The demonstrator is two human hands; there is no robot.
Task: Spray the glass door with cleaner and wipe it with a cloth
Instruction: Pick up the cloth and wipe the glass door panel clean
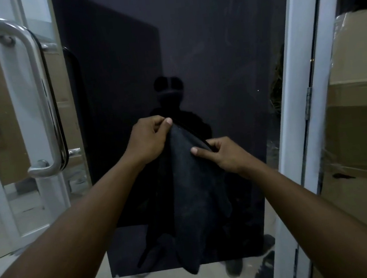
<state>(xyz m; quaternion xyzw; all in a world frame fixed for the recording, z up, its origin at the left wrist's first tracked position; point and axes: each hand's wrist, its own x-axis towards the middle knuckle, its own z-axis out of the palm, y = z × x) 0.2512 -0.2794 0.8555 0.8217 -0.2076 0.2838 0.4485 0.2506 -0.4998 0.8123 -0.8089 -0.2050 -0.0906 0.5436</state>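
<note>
both forearms reaching toward glass door (191, 57). left hand (148, 141) and right hand (223, 154) pinching top edge of dark cloth (189, 195), hanging limp before door. looking soft, light, floppy; probably best bunching into pad before wiping. no sprayer showing.

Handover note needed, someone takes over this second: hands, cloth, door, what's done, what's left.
Left hand: pinches the top corner of the dark cloth.
Right hand: pinches the same top edge, lower and to the right.
Cloth: hangs stretched between both hands in front of the glass door; I cannot tell whether it touches the glass.
Spray bottle: not in view.
Done: cloth picked up and opened out. The glass shows faint smears, but whether it has been sprayed cannot be told.
Left: probably check the spray, then press the cloth on the glass and wipe.
</note>
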